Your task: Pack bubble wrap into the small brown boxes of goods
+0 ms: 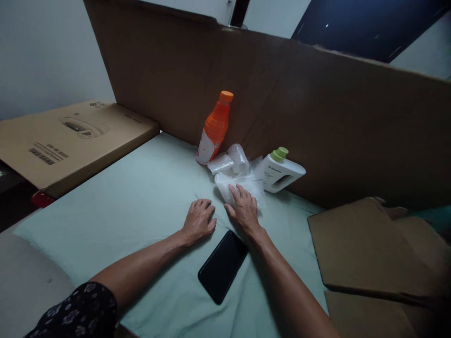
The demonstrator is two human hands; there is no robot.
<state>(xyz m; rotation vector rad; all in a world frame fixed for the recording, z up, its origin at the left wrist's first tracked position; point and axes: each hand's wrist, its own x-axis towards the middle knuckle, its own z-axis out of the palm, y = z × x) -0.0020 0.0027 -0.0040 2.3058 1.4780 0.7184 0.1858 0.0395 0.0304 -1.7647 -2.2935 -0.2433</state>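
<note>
My left hand (199, 220) rests palm-down on the pale green cloth, its fingers loosely bent and holding nothing. To its right, my right hand (244, 209) is open, with fingers spread over the near edge of a heap of clear bubble wrap (255, 182). Just below the hands lies a black smartphone (223, 267), screen up and dark. Behind the bubble wrap an orange bottle (215, 126) with an orange cap and a white label stands upright. A white jug-shaped bottle (282, 173) with a green cap and a side handle stands at the wrap's right.
Pale green cloth (141, 202) covers the work surface. A tall brown cardboard panel (169, 70) rises along the back. A flat printed carton (73, 141) lies at the left, and cardboard flaps (366, 249) are at the right.
</note>
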